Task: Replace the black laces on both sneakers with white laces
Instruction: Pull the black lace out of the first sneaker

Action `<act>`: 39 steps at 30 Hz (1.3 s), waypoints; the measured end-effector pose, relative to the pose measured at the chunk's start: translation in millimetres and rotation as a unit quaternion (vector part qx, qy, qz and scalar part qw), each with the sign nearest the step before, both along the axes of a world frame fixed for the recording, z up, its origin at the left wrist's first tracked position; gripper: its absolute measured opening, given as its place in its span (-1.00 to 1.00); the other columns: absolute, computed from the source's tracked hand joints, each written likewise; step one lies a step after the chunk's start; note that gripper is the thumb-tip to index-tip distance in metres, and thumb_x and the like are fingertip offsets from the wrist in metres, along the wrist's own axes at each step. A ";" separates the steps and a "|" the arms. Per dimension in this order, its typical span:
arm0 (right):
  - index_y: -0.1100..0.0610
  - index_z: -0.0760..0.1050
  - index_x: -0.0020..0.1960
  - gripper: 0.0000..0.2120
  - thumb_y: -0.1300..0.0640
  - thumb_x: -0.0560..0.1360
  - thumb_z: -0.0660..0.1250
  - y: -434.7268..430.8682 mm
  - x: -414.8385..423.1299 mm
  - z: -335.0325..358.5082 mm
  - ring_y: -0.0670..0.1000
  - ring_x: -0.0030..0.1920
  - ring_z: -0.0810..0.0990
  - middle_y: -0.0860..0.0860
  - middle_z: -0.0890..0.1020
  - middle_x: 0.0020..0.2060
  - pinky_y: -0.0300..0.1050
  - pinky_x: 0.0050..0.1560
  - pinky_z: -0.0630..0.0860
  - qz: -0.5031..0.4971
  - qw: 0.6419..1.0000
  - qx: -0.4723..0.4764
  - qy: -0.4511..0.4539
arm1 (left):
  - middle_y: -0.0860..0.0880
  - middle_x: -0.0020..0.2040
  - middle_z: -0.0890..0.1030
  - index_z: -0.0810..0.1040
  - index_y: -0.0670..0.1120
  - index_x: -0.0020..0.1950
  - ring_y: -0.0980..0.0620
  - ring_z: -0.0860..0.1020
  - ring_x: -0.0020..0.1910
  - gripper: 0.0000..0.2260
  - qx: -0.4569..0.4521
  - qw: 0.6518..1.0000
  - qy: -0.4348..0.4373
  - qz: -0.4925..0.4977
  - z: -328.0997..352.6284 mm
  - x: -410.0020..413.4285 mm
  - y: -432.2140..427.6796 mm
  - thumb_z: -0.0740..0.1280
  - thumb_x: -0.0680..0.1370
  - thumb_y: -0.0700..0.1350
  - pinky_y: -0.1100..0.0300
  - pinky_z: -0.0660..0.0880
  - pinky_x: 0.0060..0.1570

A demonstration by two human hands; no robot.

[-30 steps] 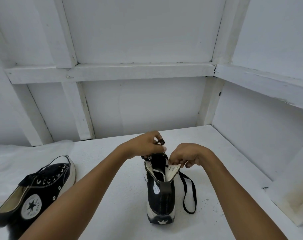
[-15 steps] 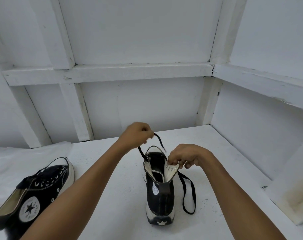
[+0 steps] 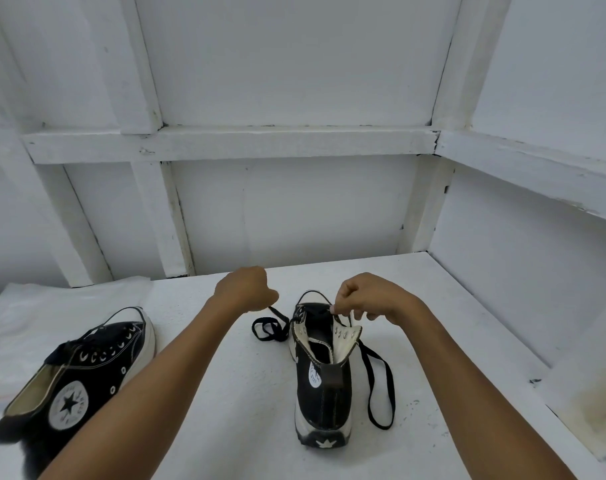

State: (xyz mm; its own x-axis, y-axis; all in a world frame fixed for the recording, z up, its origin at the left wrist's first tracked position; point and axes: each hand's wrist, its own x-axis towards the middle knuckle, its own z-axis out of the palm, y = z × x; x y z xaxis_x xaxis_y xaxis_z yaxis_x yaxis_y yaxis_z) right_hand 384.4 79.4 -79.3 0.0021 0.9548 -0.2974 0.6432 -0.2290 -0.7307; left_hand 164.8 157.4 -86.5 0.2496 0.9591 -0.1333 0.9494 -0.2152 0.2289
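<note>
left hand [image 3: 246,289] curled round black lace [image 3: 270,327] | right hand [image 3: 370,299] pinching upright sneaker [image 3: 324,382] by its eyelet flap [image 3: 346,336] | risk: hard sideways tug may topple sneaker or snag lace in eyelet

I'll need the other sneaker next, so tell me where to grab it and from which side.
Grip the left sneaker by its gaping ankle collar, from the near side: it leans over with the star patch up, collar towards you, toe pointing away.

Left hand [image 3: 246,289], right hand [image 3: 367,299] bare; forearms [image 3: 467,375] bare throughout.
</note>
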 end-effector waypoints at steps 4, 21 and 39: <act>0.18 0.62 -0.08 -0.88 0.20 0.41 0.49 2.3 -10.0 2.3 -0.12 -0.36 0.47 0.02 0.64 -0.20 -0.29 -0.41 0.33 0.036 0.998 0.057 0.017 | -0.07 -0.19 0.70 0.61 -0.15 -0.18 0.04 0.62 -0.34 -0.70 -0.144 0.975 -0.160 -0.060 13.4 10.8 -13.8 0.33 0.59 0.05 0.24 0.53 -0.33; 0.25 0.59 -0.19 -0.89 0.30 0.44 0.28 9.6 -8.2 -9.5 0.08 -0.03 0.63 0.03 0.67 -0.15 0.00 -0.03 0.58 -0.045 0.995 0.091 -0.018 | -0.03 -0.23 0.65 0.62 -0.04 -0.27 0.00 0.57 -0.30 -0.82 -0.283 0.934 -0.189 -0.107 9.2 9.5 -26.2 0.33 0.53 -0.14 0.26 0.45 -0.36; 0.04 0.71 -0.09 -0.92 0.11 0.41 0.49 18.3 -32.4 -12.6 -0.17 -0.20 0.54 -0.17 0.63 -0.23 -0.30 -0.19 0.42 0.131 0.971 0.108 -0.167 | 0.04 -0.38 0.56 0.58 -0.05 -0.33 0.05 0.37 -0.42 -0.79 -0.272 0.939 -0.172 -0.125 10.8 11.0 -22.3 0.37 0.51 -0.13 0.22 0.36 -0.36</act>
